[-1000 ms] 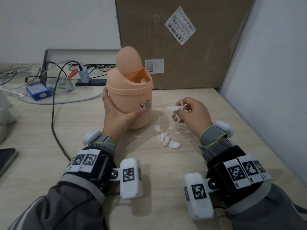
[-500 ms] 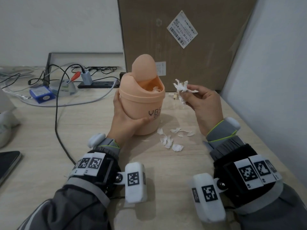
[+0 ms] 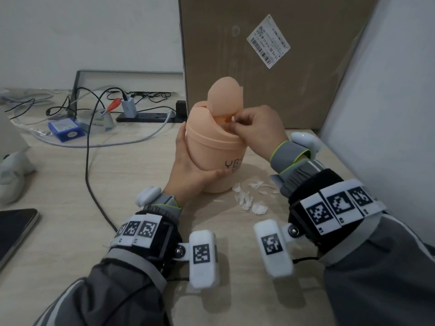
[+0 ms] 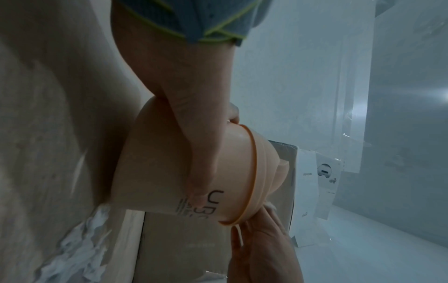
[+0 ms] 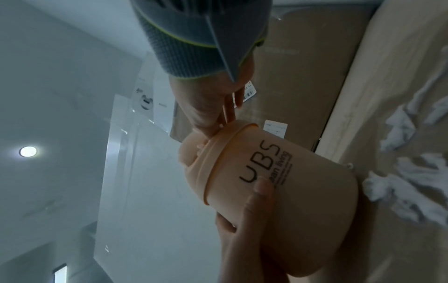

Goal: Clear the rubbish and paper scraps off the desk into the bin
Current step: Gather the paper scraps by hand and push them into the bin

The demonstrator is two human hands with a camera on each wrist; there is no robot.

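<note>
Office: desk (image 3: 70, 184), cables (image 3: 89, 161), power strip (image 3: 146, 116)

Both arms wore grey jacket sleeves (image 3: 122, 295) with paler stripes, over grey knit cuffs (image 3: 286, 152) edged in lime green. Each wrist carried a black strap (image 3: 313, 231) bearing white blocks printed with black square markers, and a white marker-tagged pod (image 3: 203, 257) on a screwed bracket.

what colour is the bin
Peach-orange bin with black lettering; clearest in the head view.
</note>
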